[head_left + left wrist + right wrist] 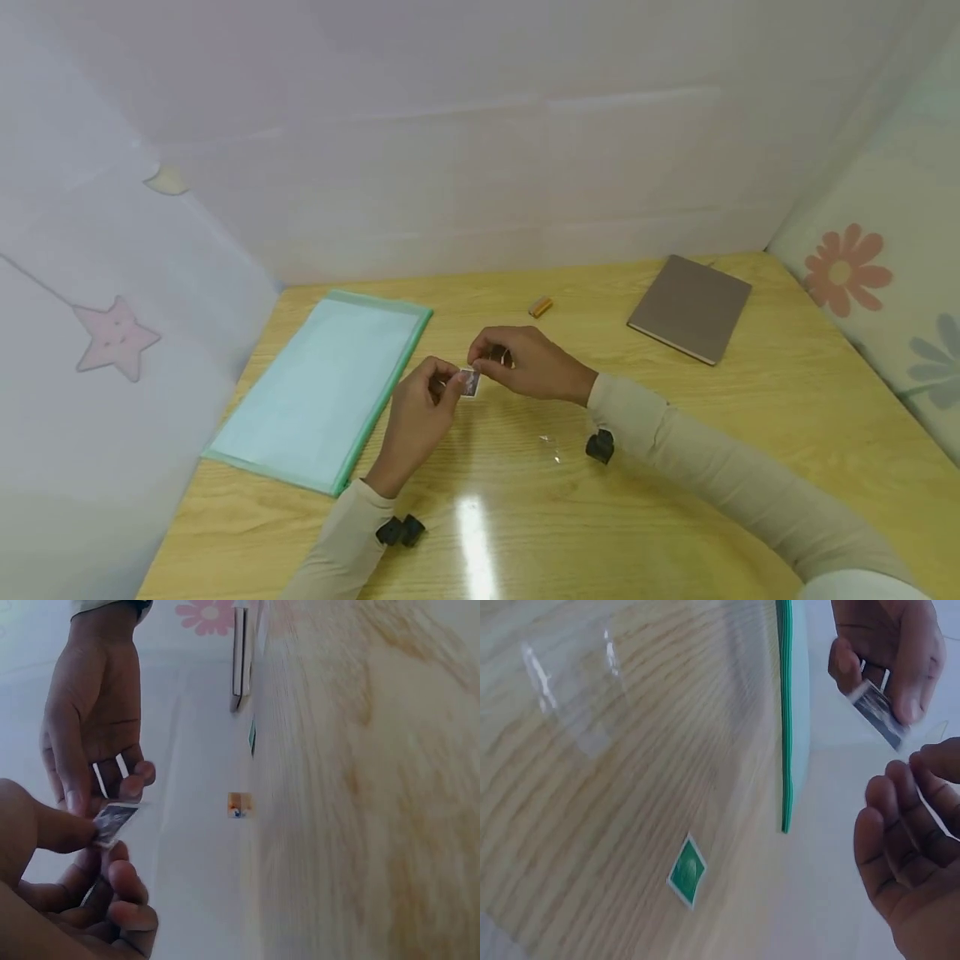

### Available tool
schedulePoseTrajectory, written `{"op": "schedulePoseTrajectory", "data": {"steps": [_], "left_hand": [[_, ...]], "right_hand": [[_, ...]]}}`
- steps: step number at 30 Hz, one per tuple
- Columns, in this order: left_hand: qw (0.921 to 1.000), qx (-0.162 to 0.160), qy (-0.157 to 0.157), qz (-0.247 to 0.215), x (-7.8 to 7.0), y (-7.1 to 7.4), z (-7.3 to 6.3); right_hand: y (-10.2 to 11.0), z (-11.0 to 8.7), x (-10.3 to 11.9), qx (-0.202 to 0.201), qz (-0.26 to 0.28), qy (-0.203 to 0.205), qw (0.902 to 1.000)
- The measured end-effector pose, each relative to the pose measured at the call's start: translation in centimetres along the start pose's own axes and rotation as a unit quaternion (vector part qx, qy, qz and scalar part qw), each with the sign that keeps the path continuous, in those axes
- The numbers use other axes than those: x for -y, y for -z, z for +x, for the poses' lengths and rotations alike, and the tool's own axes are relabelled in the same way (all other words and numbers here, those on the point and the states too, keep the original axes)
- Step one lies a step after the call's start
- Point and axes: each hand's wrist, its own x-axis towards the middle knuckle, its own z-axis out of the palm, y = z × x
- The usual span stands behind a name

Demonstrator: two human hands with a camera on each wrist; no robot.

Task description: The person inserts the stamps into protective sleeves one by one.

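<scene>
Between the thumb and fingers of my left hand (420, 417) is a small dark stamp (469, 382) with a white border, raised off the table. My right hand (536, 364) brings its thumb and index finger together at the stamp's upper corner. Its other fingers curl loosely in the right wrist view. Close up in the left wrist view, my left thumb lies flat over one end of the stamp, and a faint clear edge juts out beside it.
A green-edged clear folder (315, 392) lies left, a brown notebook (692, 310) back right. Behind the hands is a small orange piece (540, 307). A green stamp (687, 871) and a clear plastic sleeve (577, 682) lie on the wooden table (600, 533).
</scene>
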Motion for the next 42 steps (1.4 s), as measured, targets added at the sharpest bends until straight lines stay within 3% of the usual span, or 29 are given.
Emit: {"op": "schedulePoseTrajectory", "data": {"steps": [5, 9, 13, 17, 21, 24, 27, 30, 34, 38, 42], "left_hand": [[0.9927, 0.088, 0.051, 0.065, 1.0, -0.2, -0.4], [0.9779, 0.156, 0.071, 0.12, 1.8, -0.4, -0.8], [0.9639, 0.186, 0.065, 0.179, 2.0, -0.5, -1.0], [0.9504, 0.187, 0.044, 0.245, 1.3, -0.8, -1.0], [0.9371, 0.194, -0.02, 0.29, -0.2, -1.6, -1.0], [0.9227, 0.224, -0.112, 0.293, -1.8, -2.6, -0.9], [0.9006, 0.254, -0.21, 0.283, -3.1, -4.0, -0.9], [0.8695, 0.267, -0.291, 0.297, -3.7, -5.6, -1.1], [0.8392, 0.269, -0.331, 0.338, -3.9, -7.1, -1.7], [0.8281, 0.27, -0.336, 0.358, -4.3, -7.6, -2.1], [0.8072, 0.261, -0.362, 0.386, -4.7, -7.6, -2.2]], "right_hand": [[1.4, -0.8, -1.7, 0.039, -0.082, -0.055, 0.9943], [2.2, -1.8, -3.2, 0.118, -0.149, -0.132, 0.973], [2.0, -2.7, -4.1, 0.179, -0.196, -0.166, 0.9497], [1.4, -3.0, -4.2, 0.184, -0.221, -0.153, 0.9455], [1.2, -2.9, -4.0, 0.187, -0.216, -0.165, 0.944], [1.3, -2.9, -3.9, 0.187, -0.193, -0.191, 0.944], [1.3, -3.0, -4.0, 0.183, -0.179, -0.203, 0.9453], [1.2, -3.1, -4.3, 0.181, -0.18, -0.196, 0.9469], [0.9, -3.1, -4.6, 0.176, -0.183, -0.18, 0.9504], [0.8, -3.1, -4.9, 0.17, -0.191, -0.171, 0.9515], [1.1, -3.3, -4.9, 0.168, -0.199, -0.16, 0.9522]]}}
